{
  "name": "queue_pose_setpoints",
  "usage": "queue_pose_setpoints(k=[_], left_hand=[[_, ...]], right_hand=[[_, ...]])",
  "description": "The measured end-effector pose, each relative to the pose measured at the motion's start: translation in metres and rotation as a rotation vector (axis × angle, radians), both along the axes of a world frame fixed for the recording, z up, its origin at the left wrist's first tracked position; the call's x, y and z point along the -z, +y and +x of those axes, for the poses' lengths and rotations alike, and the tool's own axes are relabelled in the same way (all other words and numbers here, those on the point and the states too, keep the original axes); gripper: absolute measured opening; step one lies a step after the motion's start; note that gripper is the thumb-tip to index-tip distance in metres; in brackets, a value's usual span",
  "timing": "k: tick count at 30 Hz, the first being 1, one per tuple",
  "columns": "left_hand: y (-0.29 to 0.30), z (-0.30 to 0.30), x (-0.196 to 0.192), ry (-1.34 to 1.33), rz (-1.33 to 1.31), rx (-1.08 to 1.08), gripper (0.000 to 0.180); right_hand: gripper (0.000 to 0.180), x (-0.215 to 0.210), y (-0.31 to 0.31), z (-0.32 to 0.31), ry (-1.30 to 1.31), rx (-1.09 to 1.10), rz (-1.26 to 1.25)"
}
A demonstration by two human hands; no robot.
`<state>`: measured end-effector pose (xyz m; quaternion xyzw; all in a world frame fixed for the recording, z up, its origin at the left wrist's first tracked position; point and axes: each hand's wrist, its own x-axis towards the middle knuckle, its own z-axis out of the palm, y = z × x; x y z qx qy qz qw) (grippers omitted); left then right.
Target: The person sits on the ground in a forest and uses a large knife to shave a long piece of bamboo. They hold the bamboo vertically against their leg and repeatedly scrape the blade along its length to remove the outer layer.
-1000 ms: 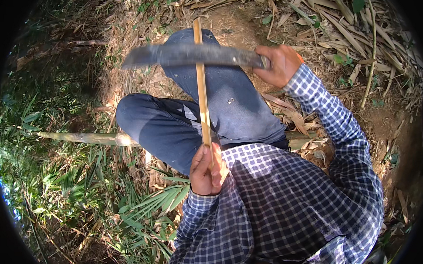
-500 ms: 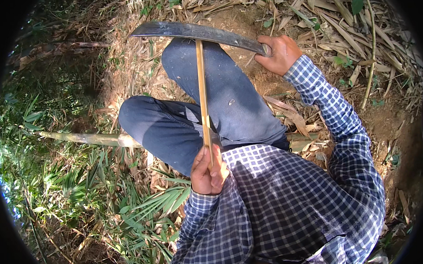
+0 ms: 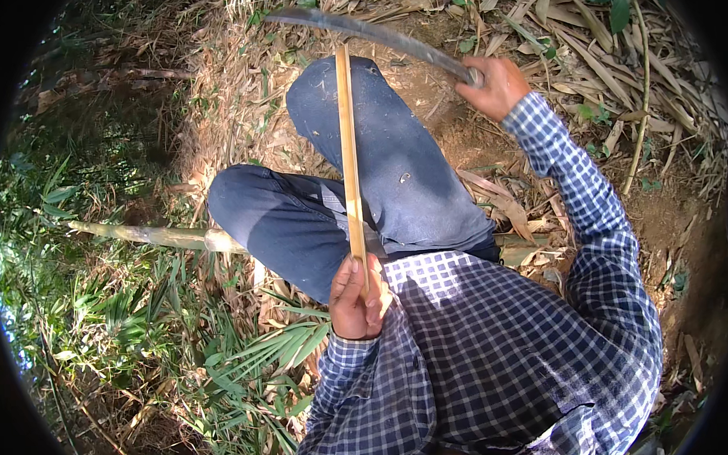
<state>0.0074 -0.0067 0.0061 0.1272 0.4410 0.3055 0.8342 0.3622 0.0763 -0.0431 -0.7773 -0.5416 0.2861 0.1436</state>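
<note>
My left hand (image 3: 357, 296), close to my lap, is closed around the lower end of a narrow split-bamboo strip (image 3: 347, 140). The pale strip points away from me over my bent right leg, and its far end sticks out just past the knee. In my right hand (image 3: 494, 86), out beyond the right leg, is the handle of a machete (image 3: 381, 36). Its long, dark, curved blade reaches leftward, at or just past the strip's far tip. The blade is slightly blurred; whether it touches the strip I cannot tell.
A bamboo pole (image 3: 152, 235) lies on the ground at the left, running toward my left knee (image 3: 247, 199). Green leaves (image 3: 280, 347) grow low on the left. Dry bamboo leaves (image 3: 607, 58) litter the soil at the upper right, beside a thin upright stem (image 3: 643, 81).
My right hand has moved the machete farther out and slightly right, from across the strip near the knee to around its far tip. My left hand and the strip have barely moved.
</note>
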Motion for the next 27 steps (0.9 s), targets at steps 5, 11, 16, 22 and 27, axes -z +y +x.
queue_pose_setpoints(k=[5,11,16,22,27], left_hand=[[0.01,0.01,0.001,0.129,0.168,0.081,0.029],[0.01,0.013,-0.008,0.235,0.148,0.09,0.029],[0.01,0.014,-0.01,0.225,0.155,0.079,0.03],[0.007,0.006,-0.005,0.224,0.169,0.103,0.03],[0.01,0.01,-0.011,0.253,0.164,0.102,0.03]], right_hand=[[0.024,-0.027,-0.055,-0.054,0.003,-0.407,0.294],[0.021,-0.008,-0.036,-0.039,-0.031,-0.283,0.236],[0.018,-0.008,-0.026,-0.031,-0.026,-0.226,0.237],[0.017,-0.005,-0.03,-0.034,-0.11,-0.426,0.358],[0.026,0.001,0.002,-0.015,-0.111,-0.124,0.267]])
